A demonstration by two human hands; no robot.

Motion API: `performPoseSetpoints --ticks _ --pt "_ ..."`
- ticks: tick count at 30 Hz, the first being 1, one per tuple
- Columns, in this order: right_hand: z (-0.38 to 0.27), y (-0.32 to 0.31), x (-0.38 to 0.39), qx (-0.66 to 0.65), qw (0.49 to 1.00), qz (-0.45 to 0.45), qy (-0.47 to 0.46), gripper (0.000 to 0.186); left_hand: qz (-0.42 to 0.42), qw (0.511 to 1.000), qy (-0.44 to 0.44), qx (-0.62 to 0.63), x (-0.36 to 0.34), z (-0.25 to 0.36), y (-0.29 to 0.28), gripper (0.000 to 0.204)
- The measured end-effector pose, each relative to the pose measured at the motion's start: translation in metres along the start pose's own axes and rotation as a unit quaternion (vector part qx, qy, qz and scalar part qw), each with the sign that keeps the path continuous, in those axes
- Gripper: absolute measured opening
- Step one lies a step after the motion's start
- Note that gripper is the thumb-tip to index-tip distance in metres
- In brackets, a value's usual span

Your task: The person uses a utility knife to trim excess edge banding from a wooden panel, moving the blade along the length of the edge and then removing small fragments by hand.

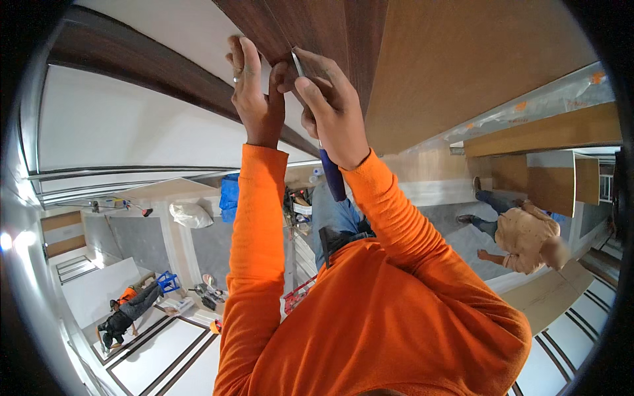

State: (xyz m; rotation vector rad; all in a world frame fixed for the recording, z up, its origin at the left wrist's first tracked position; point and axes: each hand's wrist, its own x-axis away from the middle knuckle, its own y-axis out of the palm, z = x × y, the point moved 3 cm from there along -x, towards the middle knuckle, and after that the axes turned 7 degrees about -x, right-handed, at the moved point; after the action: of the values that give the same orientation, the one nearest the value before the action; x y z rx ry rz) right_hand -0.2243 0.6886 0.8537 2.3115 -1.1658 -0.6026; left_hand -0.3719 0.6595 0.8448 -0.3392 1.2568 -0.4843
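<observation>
My right hand (337, 109) is closed around the narrow metal shaft of a blue-handled tool (331, 177). Its slim tip (297, 64) touches or nearly touches a dark brown wood-grain panel (304, 26) overhead. Whether the tool is a screwdriver or a chisel I cannot tell. Beside it, my left hand (257, 99), with a ring on one finger, is raised with its fingers stretched up near the panel's edge. Its thumb is close to the tool's tip. Both arms reach up in orange sleeves.
A large light brown board (456, 66) adjoins the dark panel, with a white surface (132, 125) on the left. Below right, a person (525, 237) in a tan shirt is on the floor level; another person (122, 317) is at lower left, near a blue stool (168, 282). Bags and tools lie below.
</observation>
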Motion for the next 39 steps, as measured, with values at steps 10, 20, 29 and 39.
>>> performPoseSetpoints --ticks 10,20,29,39 --pt "-0.008 -0.005 0.001 -0.009 0.999 -0.014 0.042 0.039 0.029 0.998 -0.027 0.053 0.001 0.002 0.001 0.066" --pt "-0.005 -0.009 -0.003 0.004 0.999 -0.020 0.033 0.040 -0.012 0.996 -0.069 0.053 0.006 0.000 0.002 0.070" --pt "-0.007 0.012 0.002 -0.037 0.997 0.058 0.039 0.035 -0.004 0.998 -0.051 0.039 0.005 -0.001 -0.002 0.074" --pt "0.008 -0.012 -0.002 -0.090 0.994 -0.021 0.052 0.039 -0.016 0.990 -0.120 0.067 -0.001 0.005 -0.007 0.076"
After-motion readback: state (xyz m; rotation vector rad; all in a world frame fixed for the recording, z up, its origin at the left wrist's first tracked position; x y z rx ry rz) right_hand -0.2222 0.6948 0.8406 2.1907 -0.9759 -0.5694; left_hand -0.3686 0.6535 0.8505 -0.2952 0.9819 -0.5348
